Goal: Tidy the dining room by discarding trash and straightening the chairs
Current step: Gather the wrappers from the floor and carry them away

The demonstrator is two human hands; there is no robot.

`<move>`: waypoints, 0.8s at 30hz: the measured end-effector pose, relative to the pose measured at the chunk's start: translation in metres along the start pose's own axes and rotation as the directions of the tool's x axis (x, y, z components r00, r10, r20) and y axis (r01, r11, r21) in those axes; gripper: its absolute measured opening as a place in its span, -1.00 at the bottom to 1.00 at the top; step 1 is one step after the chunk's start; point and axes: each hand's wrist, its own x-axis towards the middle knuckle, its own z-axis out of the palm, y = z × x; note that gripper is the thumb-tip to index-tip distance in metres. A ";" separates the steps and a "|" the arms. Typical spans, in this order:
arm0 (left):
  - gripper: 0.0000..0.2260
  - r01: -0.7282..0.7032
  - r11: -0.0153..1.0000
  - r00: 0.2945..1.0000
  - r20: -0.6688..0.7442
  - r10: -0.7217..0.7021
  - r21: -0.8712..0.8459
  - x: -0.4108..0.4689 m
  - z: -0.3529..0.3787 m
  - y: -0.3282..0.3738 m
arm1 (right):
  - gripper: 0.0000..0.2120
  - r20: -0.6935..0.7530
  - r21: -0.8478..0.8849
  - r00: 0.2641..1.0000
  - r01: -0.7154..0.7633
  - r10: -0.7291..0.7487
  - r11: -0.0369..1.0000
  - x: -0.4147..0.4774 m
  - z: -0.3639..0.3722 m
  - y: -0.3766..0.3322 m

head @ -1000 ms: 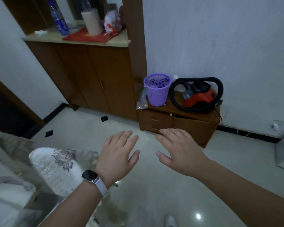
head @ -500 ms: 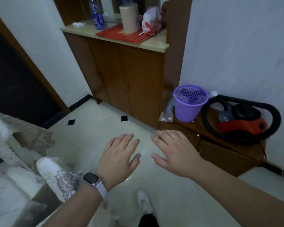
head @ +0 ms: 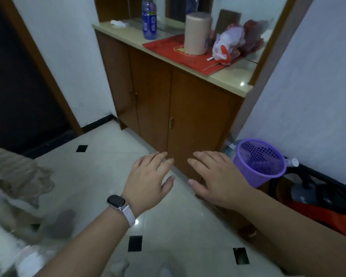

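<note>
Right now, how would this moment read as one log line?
left hand open, empty | right hand open, empty | purple basket right of wooden cabinet

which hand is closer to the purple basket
The right hand, bare-wristed, beside the purple basket; the left hand wears the smartwatch and is farther away.

A blue bottle and beige roll are standing on the cabinet worktop at upper centre; a red vacuum cleaner is sitting at lower right.
</note>
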 end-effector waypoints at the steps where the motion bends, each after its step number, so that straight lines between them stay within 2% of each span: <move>1: -0.63 0.022 1.000 1.000 -0.015 -0.022 -0.005 0.001 0.001 -0.009 | -0.51 -0.001 0.002 1.000 0.014 -0.014 1.000 0.015 0.004 -0.001; 4: -0.64 0.083 0.996 0.996 -0.041 -0.082 0.026 0.006 0.002 -0.039 | -0.53 0.014 0.005 0.996 0.087 -0.087 0.996 0.061 0.018 -0.005; 12: -0.62 0.300 0.947 0.953 -0.002 -0.302 0.116 0.022 0.016 -0.115 | -0.51 0.014 0.151 0.965 0.258 -0.263 0.954 0.176 0.067 0.003; 24: -0.60 0.499 0.762 0.833 0.014 -0.553 0.413 0.118 -0.001 -0.211 | -0.52 -0.108 0.281 0.859 0.509 -0.500 0.814 0.374 0.104 0.031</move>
